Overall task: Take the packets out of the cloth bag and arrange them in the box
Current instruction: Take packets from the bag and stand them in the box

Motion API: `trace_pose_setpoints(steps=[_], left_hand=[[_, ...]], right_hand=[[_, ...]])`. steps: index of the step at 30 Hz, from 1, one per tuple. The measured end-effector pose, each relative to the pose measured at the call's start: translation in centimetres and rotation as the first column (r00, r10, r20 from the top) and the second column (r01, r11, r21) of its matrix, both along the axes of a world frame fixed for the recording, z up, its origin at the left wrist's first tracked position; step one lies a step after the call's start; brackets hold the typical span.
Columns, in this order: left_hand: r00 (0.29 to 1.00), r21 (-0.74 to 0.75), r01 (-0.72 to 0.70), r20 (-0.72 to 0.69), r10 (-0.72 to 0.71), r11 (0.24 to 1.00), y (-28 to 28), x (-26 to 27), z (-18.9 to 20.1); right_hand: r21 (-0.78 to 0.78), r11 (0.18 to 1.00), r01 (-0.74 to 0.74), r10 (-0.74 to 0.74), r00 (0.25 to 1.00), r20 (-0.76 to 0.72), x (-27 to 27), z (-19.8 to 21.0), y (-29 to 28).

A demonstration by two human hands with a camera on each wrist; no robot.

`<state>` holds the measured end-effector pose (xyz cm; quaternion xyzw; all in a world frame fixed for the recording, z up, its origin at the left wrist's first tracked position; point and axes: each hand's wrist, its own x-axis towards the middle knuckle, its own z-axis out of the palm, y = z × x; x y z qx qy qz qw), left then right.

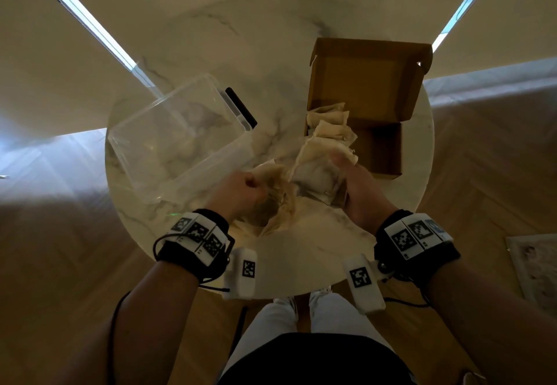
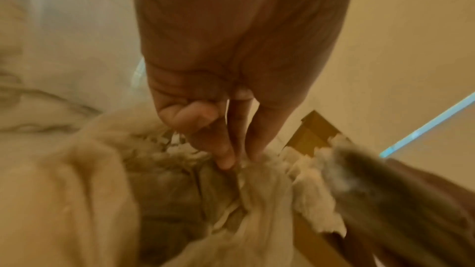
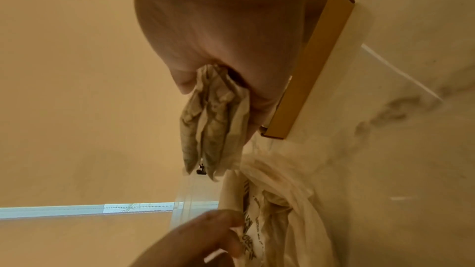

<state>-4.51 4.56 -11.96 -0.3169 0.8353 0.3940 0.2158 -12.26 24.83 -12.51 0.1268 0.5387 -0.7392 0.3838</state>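
A beige cloth bag point(image 1: 277, 203) lies crumpled on the marble table point(image 1: 211, 38) between my hands. My left hand point(image 1: 254, 188) pinches the bag's rim; the left wrist view shows its fingertips point(image 2: 226, 161) on the cloth bag point(image 2: 77, 190). My right hand point(image 1: 346, 173) grips a bundle of pale crumpled packets point(image 1: 319, 170), held just above the bag by the box's near left corner. In the right wrist view those packets point(image 3: 213, 125) hang from my right hand point(image 3: 218, 80). The open cardboard box point(image 1: 382, 149) holds other packets point(image 1: 330, 122) in its left part.
A clear plastic container point(image 1: 177, 134) stands at the left of the table, with a black device point(image 1: 241, 107) behind it. The box's lid point(image 1: 367, 80) stands up at the back. The table's round edge runs close to my wrists; wood floor lies around it.
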Motion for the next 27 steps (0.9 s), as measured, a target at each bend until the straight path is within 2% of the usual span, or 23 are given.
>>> trace_pose_setpoints(steps=[2, 5, 8, 13, 18, 20, 22, 24, 26, 27], left_hand=[[0.998, -0.04, 0.053, 0.036, -0.051, 0.998, 0.5, 0.4, -1.6], [0.982, -0.14, 0.085, -0.156, -0.106, 0.987, 1.1, 0.5, -3.3], [0.977, 0.022, -0.108, -0.184, 0.11, 0.994, 2.6, -0.1, -3.6], [0.889, 0.218, -0.347, -0.233, 0.394, 0.912, 3.9, -1.0, -5.0], [0.856, 0.264, -0.41, -0.219, 0.468, 0.873, 3.9, -0.1, -4.9], [0.881, 0.209, -0.372, -0.227, 0.415, 0.905, 3.5, 0.6, -3.7], [0.927, 0.009, -0.237, -0.297, 0.229, 0.972, 3.1, 1.3, -2.2], [0.937, -0.154, -0.13, -0.343, 0.07, 0.98, 2.7, 1.7, 0.2], [0.913, -0.134, -0.107, -0.406, 0.044, 0.985, 2.3, 1.9, 2.0], [0.892, -0.04, -0.125, -0.441, 0.095, 0.991, 2.0, 2.0, 2.9]], right_hand=[[0.002, 1.0, 0.006, -0.006, 1.0, 0.011, -0.1, 0.1, 0.1], [0.011, 1.0, 0.006, -0.006, 1.0, 0.001, -0.1, 0.3, 0.1], [0.033, 0.999, 0.027, -0.028, 1.0, 0.013, 0.0, 0.2, 0.2], [0.058, 0.998, 0.019, -0.02, 1.0, 0.021, 0.3, -0.3, 0.1], [0.045, 0.999, 0.011, -0.012, 1.0, 0.023, 0.5, -0.6, -0.1], [0.042, 0.999, 0.011, -0.012, 1.0, 0.019, 0.6, -0.7, -0.3], [0.06, 0.998, 0.022, -0.022, 1.0, 0.013, 0.7, -0.8, -0.4], [0.082, 0.996, 0.024, -0.024, 1.0, -0.004, 0.8, -0.9, -0.5], [0.099, 0.995, 0.016, -0.014, 1.0, -0.021, 0.9, -0.7, -0.6], [0.11, 0.994, 0.011, -0.008, 1.0, -0.025, 0.9, -0.7, -0.6]])
